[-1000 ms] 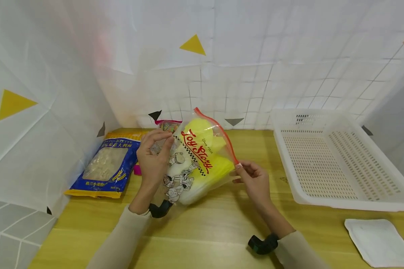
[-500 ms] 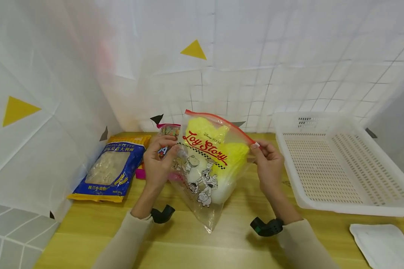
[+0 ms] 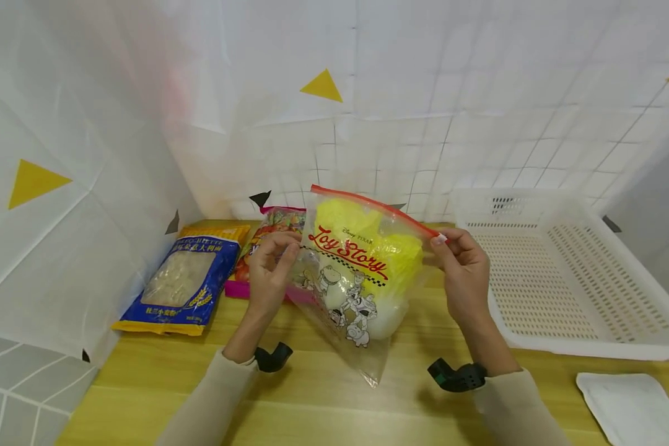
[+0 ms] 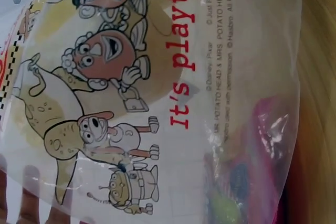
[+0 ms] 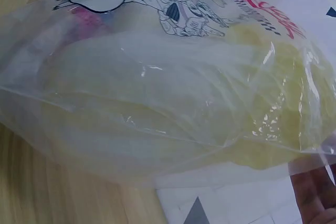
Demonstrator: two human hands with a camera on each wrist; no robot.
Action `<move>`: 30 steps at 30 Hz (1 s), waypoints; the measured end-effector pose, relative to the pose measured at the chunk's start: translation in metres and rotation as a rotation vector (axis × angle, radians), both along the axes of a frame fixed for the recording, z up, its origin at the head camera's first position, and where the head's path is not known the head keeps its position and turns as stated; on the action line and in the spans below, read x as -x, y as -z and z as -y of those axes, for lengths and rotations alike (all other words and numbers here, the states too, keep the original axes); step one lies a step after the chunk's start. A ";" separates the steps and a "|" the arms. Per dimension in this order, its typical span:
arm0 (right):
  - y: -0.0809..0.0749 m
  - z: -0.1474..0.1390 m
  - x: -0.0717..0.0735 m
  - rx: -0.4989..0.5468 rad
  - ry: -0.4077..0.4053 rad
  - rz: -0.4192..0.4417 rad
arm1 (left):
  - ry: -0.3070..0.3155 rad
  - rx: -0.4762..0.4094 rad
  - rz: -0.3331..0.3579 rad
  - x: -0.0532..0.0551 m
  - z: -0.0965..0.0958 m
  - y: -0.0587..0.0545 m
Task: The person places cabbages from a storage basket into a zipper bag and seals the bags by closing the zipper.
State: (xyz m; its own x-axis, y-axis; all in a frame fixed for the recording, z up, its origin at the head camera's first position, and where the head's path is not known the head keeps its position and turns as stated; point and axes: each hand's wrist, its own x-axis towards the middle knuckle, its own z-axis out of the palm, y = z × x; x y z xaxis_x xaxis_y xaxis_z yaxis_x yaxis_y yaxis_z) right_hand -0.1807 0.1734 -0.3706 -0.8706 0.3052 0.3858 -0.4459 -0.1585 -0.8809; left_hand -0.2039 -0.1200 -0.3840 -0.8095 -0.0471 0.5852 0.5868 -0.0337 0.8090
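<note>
A clear zip bag [image 3: 345, 297] with a red zip edge and "Toy Story" print hangs tilted between both hands above the table. Inside shows a bulky yellow-and-white napa cabbage shape [image 3: 390, 310]. My left hand [image 3: 273, 266] pinches the bag's left side between thumb and fingers. At the right end of the zip, my right hand [image 3: 465, 272] pinches the corner by the white slider [image 3: 440, 238]. In the left wrist view, cartoon figures cover the bag [image 4: 131, 98], with fingers [image 4: 31, 198] behind it. The right wrist view shows the filled bag [image 5: 147, 82] side-on.
A blue and orange pasta packet [image 3: 178, 279] lies at the left. Partly behind the zip bag lies a pink-edged colourful packet [image 3: 242, 288]. A white perforated basket [image 3: 535, 341] stands at the right, with a white flat tray [image 3: 635, 409] in front of it.
My right hand has moved up and to the right with the zip corner. The bag has turned, its zip edge now flatter and its lower corner hanging down. My left hand shifted slightly right.
</note>
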 end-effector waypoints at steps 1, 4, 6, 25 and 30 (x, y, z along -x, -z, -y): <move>-0.001 -0.001 -0.001 -0.003 -0.015 -0.016 | -0.001 -0.012 -0.001 0.000 0.000 0.000; -0.004 -0.004 -0.004 -0.016 -0.075 -0.085 | -0.011 -0.057 -0.018 0.001 0.001 -0.003; -0.006 -0.005 -0.006 -0.034 -0.119 -0.133 | -0.034 -0.082 -0.013 0.003 0.003 -0.004; -0.013 -0.014 -0.013 -0.290 -0.268 -0.292 | -0.070 -0.032 0.218 0.005 0.009 -0.007; -0.016 -0.017 -0.013 -0.317 -0.230 -0.262 | -0.059 -0.061 0.176 0.005 0.008 -0.008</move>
